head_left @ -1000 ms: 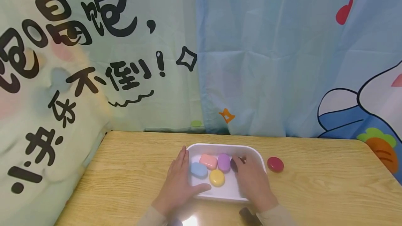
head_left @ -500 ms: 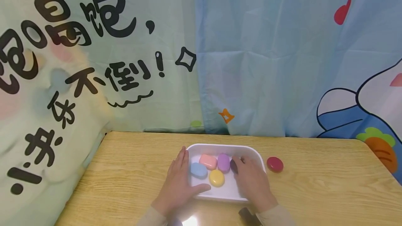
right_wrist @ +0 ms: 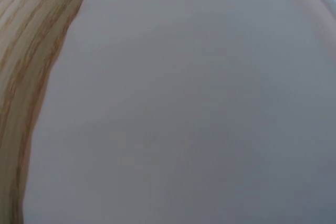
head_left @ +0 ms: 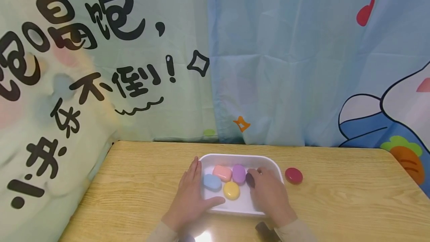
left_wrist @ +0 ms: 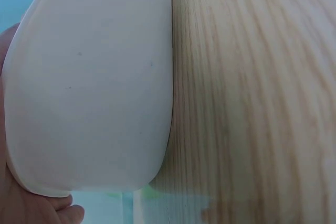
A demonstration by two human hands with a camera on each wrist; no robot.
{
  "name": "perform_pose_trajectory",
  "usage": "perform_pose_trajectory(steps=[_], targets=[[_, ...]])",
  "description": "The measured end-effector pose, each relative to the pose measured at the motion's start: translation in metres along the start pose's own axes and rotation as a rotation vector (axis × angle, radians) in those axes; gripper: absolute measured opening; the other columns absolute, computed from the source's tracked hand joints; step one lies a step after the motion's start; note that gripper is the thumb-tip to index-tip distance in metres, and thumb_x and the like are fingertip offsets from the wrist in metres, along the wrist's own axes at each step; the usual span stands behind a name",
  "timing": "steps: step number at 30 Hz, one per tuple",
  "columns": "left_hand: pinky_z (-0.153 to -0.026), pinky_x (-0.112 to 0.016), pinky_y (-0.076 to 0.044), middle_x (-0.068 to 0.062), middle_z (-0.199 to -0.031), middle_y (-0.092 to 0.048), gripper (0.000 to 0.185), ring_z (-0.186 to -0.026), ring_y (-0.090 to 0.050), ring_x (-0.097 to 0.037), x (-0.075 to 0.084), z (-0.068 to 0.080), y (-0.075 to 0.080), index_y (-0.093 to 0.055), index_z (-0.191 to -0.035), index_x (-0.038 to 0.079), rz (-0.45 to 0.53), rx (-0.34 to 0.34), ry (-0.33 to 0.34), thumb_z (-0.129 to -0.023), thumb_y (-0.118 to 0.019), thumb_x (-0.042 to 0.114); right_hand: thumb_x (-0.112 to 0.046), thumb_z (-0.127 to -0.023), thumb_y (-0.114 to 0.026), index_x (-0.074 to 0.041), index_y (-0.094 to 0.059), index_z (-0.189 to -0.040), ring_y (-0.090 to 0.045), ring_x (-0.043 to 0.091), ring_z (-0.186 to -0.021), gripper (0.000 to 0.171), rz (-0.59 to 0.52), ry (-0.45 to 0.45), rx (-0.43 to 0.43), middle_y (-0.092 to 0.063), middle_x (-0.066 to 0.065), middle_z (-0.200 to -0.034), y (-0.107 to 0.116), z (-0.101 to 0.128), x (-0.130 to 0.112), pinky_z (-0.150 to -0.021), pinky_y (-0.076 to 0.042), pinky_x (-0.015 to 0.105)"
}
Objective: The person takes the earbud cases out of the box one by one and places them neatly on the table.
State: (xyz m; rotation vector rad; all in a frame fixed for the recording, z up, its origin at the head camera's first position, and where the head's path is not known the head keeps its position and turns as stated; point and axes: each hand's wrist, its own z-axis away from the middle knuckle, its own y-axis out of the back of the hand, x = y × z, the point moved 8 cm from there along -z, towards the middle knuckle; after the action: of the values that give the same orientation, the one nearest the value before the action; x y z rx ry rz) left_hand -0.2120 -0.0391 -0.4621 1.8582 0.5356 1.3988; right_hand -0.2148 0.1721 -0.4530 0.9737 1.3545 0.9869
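In the head view, a white tray [head_left: 235,209] lies on the table with several smooth, soap-like pieces in it: a blue one [head_left: 212,182], a pink one [head_left: 222,173], a purple one [head_left: 239,174] and a yellow round one [head_left: 231,191]. My left hand [head_left: 192,193] rests along the tray's left side, fingers straight and thumb over the front rim. At the tray's right part, my right hand [head_left: 270,193] pinches a dark oval piece [head_left: 250,180], mostly hidden by the fingers. The tray's outer wall [left_wrist: 89,77] fills much of the left wrist view.
A dark red round piece [head_left: 293,176] lies on the wooden table [head_left: 336,197], just right of the tray. Behind the table hangs a printed curtain [head_left: 285,66], and another stretch of it runs down the left side.
The view has shifted very slightly. Both hands stay in place, the right with the dark oval piece in its fingers, and the other pieces have not moved.
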Motion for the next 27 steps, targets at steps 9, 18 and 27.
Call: perform_pose_trajectory(steps=[9, 18, 27], targets=[[-0.121, -0.056, -0.016, -0.014, -0.168, -0.012, 0.121, -0.151, -0.018, -0.035, -0.001, 0.000, -0.001, -0.018, -0.158, -0.004, -0.020, 0.002, -0.005, -0.077, -0.076, 0.064, -0.012, -0.085, -0.076, -0.004, -0.064, -0.130, -0.055, 0.038, -0.115, 0.048, 0.012, 0.002, 0.025, -0.060, 0.022, -0.122, 0.004, 0.001, -0.001, -0.096, -0.049, 0.060], [-0.121, -0.056, -0.015, -0.014, -0.168, -0.011, 0.122, -0.152, -0.017, -0.034, -0.003, -0.001, 0.000, -0.017, -0.158, -0.004, -0.024, 0.000, 0.001, -0.077, -0.075, 0.066, -0.016, -0.086, -0.074, -0.007, -0.062, -0.135, -0.057, 0.037, -0.114, 0.052, -0.026, 0.014, 0.081, -0.060, 0.020, -0.123, 0.009, 0.000, -0.004, -0.090, -0.053, 0.060], [-0.121, -0.055, -0.015, -0.014, -0.168, -0.010, 0.124, -0.152, -0.016, -0.034, -0.005, -0.003, -0.002, -0.016, -0.158, -0.003, -0.030, -0.002, -0.003, -0.076, -0.073, 0.069, -0.015, -0.084, -0.074, -0.007, -0.067, -0.129, -0.059, 0.039, -0.110, 0.047, -0.091, 0.070, 0.201, -0.061, 0.022, -0.119, 0.020, 0.005, -0.002, -0.087, -0.053, 0.059]])
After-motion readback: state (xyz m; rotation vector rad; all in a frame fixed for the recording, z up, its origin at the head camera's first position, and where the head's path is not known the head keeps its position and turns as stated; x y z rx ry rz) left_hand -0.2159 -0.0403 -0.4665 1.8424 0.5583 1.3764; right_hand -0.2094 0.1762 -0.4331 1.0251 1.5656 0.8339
